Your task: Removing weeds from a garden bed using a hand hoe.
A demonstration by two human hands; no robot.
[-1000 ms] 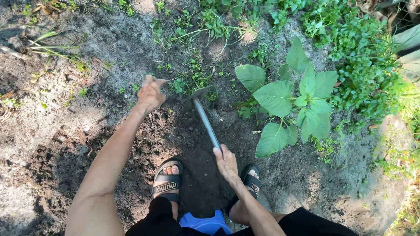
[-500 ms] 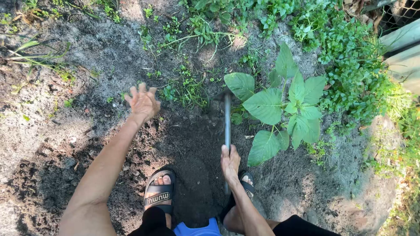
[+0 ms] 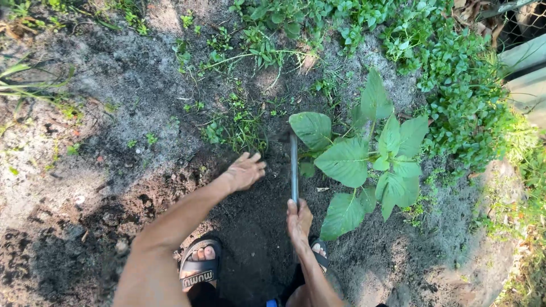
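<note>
Left hand [image 3: 244,171] now nearer hoe [image 3: 294,170] — broad-leafed plant [image 3: 364,159] beside.

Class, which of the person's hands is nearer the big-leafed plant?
Right. The right hand grips the hoe handle beside the big-leafed plant; the left hand reaches over soil farther left.

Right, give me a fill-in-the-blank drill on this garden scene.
1. The right hand holds the handle of a ____ tool.
2. The left hand hovers open over dark ____.
3. The broad-leaved plant stands on the tool's ____ side.
4. Each foot wears a black ____.

Missing: digging; soil; right; sandal
</note>
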